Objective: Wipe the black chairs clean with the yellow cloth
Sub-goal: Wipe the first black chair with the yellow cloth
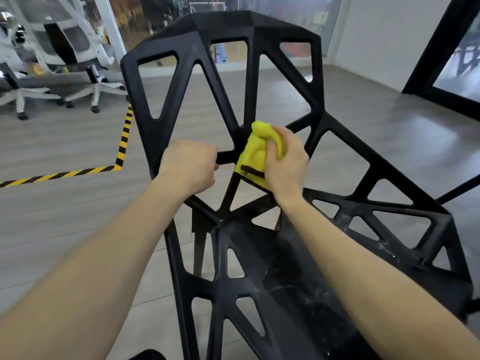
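Observation:
A black chair (223, 40) with an open lattice of triangular holes fills the middle of the view, its backrest rising away from me and its seat low at the right. My left hand (188, 166) grips a horizontal bar of the backrest near its middle. My right hand (284, 161) holds the bunched yellow cloth (255, 149) and presses it against the bars where backrest and seat meet. Part of the cloth hangs down behind a black strut. The seat surface near my right forearm shows pale dusty marks.
White office chairs (65, 48) on wheeled bases stand at the back left. Yellow-and-black hazard tape (122, 149) runs across the grey floor at the left. A black door frame (428, 48) stands at the right, and a white wall behind it.

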